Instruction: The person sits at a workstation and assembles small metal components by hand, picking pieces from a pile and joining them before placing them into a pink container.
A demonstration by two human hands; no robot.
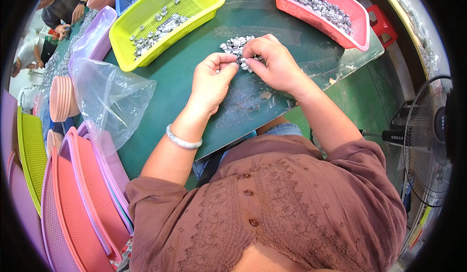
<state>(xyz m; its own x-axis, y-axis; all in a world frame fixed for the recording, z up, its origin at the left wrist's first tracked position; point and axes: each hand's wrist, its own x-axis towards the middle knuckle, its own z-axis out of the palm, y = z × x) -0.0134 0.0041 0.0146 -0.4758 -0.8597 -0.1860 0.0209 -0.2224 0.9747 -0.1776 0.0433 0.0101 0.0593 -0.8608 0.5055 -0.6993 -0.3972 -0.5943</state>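
A loose pile of small, rounded, ribbed grey metal parts [235, 44] lies on the green tabletop, right in front of my hands. My left hand [210, 81] is closed at the pile's near left side, thumb and fingertips pinched together; a bit of a grey part shows at its curled fingers. Fingers bent, my right hand [275, 63] reaches in from the right, thumb and forefinger around a grey part at the pile's near edge. The two hands' fingertips almost meet. My fingers partly hide the parts they hold.
A yellow-green basket [200, 10] at the far left and a pink basket [319, 23] at the far right hold similar parts. A clear plastic bag [114, 104] and stacked coloured baskets [92, 189] stand left. A fan [428, 136] is right. Other people work at the far left.
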